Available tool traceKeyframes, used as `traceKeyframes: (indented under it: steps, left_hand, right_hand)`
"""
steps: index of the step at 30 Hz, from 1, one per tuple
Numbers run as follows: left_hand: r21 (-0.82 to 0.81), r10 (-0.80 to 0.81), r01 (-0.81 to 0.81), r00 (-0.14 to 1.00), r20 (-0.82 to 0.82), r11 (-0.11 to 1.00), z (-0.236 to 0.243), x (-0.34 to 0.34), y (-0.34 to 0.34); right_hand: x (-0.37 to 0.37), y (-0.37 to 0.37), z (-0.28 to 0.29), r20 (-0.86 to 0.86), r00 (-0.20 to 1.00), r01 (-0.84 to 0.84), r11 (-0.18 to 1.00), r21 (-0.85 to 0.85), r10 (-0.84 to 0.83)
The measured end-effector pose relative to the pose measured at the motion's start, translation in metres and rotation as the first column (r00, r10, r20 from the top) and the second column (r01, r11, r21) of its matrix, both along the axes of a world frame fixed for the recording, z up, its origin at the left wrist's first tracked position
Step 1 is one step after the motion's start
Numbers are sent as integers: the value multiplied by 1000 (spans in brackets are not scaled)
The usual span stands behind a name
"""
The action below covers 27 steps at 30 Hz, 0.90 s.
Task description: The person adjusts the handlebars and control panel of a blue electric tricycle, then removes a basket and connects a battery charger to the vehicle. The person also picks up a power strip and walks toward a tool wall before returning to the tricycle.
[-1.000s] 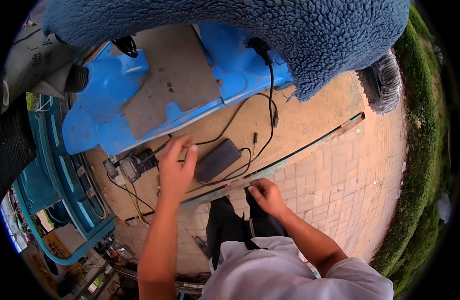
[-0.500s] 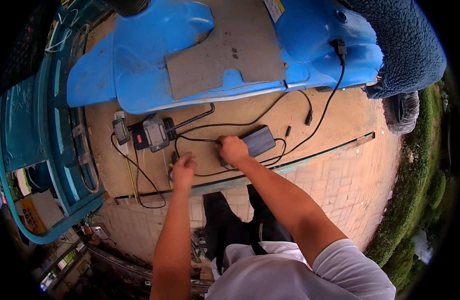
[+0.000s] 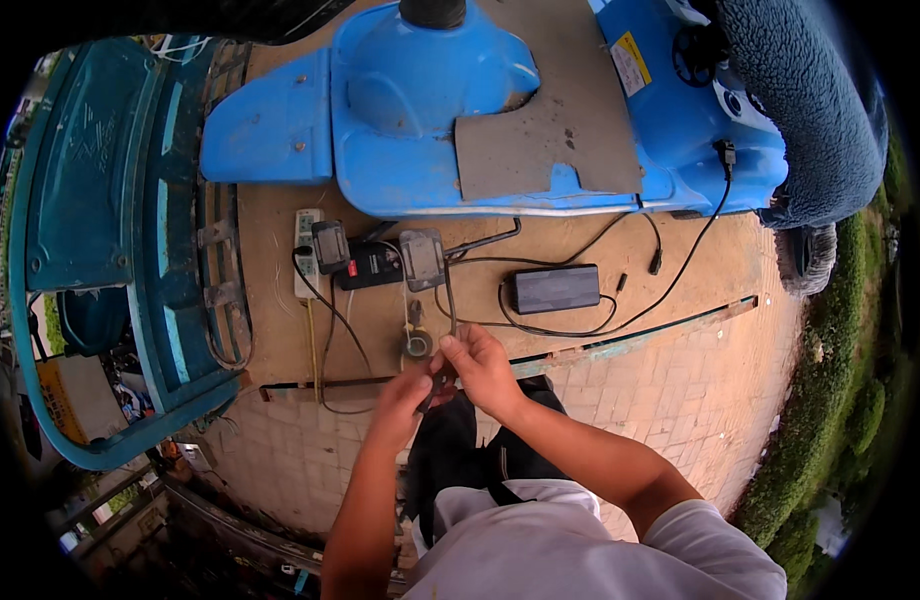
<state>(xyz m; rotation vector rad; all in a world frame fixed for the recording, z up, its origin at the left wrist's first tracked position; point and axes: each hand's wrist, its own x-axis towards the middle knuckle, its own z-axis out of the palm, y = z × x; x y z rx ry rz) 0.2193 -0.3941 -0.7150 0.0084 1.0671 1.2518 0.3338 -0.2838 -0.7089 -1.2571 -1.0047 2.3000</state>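
Note:
My two hands meet above the near edge of the wooden board. Both my left hand (image 3: 400, 398) and my right hand (image 3: 483, 370) are closed on a dark cable end (image 3: 436, 388); the fingers hide much of it. From the right fingertips a black cable (image 3: 451, 300) runs up toward the board. Just beyond the hands lies a dark roll of tape (image 3: 417, 346). A black charger box (image 3: 557, 289) rests on the board to the right, and a black plug-like unit (image 3: 374, 264) sits to the left between two grey blocks, one of them a grey block (image 3: 423, 260) near the cable.
Behind the board's middle stands a blue vehicle body (image 3: 420, 90), a black plug (image 3: 725, 152) in its right side. A white power strip (image 3: 307, 250) lies left. Green metal framing (image 3: 145, 220) bounds the left, a dark fleece cover (image 3: 810, 110) the right. Brick paving (image 3: 660, 390) lies below.
My right hand has left the charger box and come down to join the left hand. Both now hold a cable end. The view has shifted, so the vehicle appears farther right.

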Motion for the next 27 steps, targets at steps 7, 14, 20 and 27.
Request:
traceKeyframes:
  steps: [7, 14, 20, 27]
  left_hand:
    - [-182, -29, -133, 725, -688, 974, 39, -104, -107]
    - [-104, 720, -733, 680, -139, 673, 11, -138, -68]
    - [-132, -40, -297, 296, -954, 946, -57, -264, 24]
    - [-524, -507, 279, -135, -851, 805, -102, -320, 113]
  right_hand:
    - [-90, -99, -3, -237, 971, -115, 915, -387, 21]
    - [-147, -130, -1, -173, 983, -158, 803, -574, 70]
    - [-136, -92, -7, -26, 981, -183, 857, -482, 195]
    - [-55, -86, -24, 209, 977, 56, 891, -450, 44]
